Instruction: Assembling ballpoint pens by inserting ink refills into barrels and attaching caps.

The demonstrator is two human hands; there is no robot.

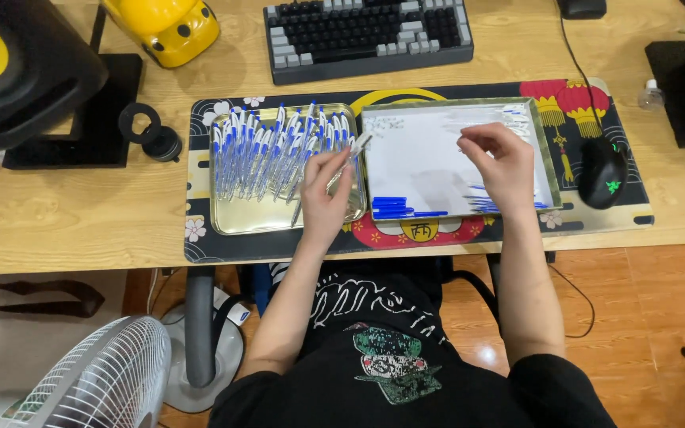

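Head view: wooden desk (81, 214), patterned mat (596, 214)

Probably a home office: keyboard (368, 33), mouse (602, 172), fan (101, 379), wooden desk (73, 214).

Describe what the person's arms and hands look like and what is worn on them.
Both forearms are bare down to the left hand and the right hand: no gloves, watch or rings visible. The short black sleeves of a black T-shirt with white lettering and a green and white print end near the elbows.
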